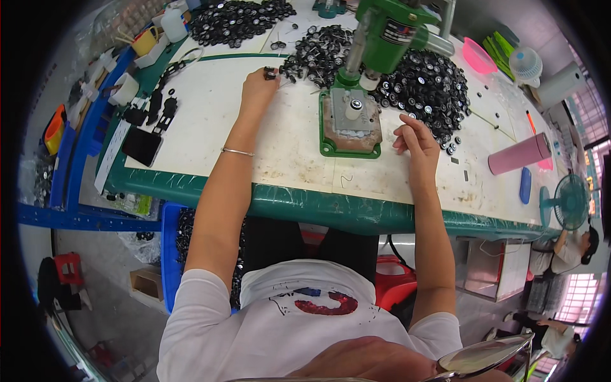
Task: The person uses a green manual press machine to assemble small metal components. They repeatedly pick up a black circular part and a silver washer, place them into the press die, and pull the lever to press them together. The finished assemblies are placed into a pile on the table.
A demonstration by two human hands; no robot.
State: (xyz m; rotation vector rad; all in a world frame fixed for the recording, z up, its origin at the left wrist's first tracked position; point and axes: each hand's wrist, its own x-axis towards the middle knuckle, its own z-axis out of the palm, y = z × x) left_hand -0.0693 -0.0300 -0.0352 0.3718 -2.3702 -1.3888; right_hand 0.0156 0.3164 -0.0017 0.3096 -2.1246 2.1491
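My left hand [258,94] reaches to the near edge of a heap of small black parts with metal pins [321,54]. Its fingers are closed on a small black part [270,73]. To the right of the green hand press [382,38], my right hand [417,143] hovers with its fingers loosely bent and apart, and I see nothing in it. The press base [350,151] carries a metal plate [344,127] with a small round black-and-silver piece [356,106] standing under the ram. Beside my right hand lies a big heap of black wheels with silver centres [423,86].
A phone [142,146] and black straps [167,114] lie on the left of the table. At right are a pink tumbler [519,154], a blue object [525,185] and a green fan [569,202]. A blue bin [170,254] stands below the table edge. Other people are at far right.
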